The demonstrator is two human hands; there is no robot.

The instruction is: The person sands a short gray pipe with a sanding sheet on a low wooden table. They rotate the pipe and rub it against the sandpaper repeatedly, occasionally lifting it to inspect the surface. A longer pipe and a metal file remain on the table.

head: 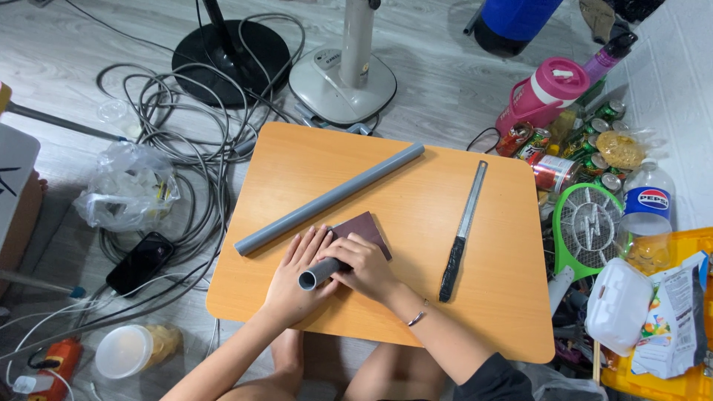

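Note:
A short grey pipe piece (313, 274) lies on a dark brown sheet of sandpaper (366, 225) on the orange tabletop (416, 223). My right hand (365, 266) is closed over the pipe piece from above. My left hand (295, 281) lies flat beside and under it, fingers touching the sandpaper's edge. The pipe's open end points toward me and to the left. A long grey pipe (327, 199) lies diagonally just beyond my hands. To the right rests a long metal file with a black taped handle (462, 232).
Two fan bases (343, 78) and a tangle of cables (186, 126) sit beyond the table. A phone (140, 261) and plastic bag (128, 189) lie left. Cans, bottles, a pink jug (544, 93) and a green swatter racket (587, 223) crowd the right.

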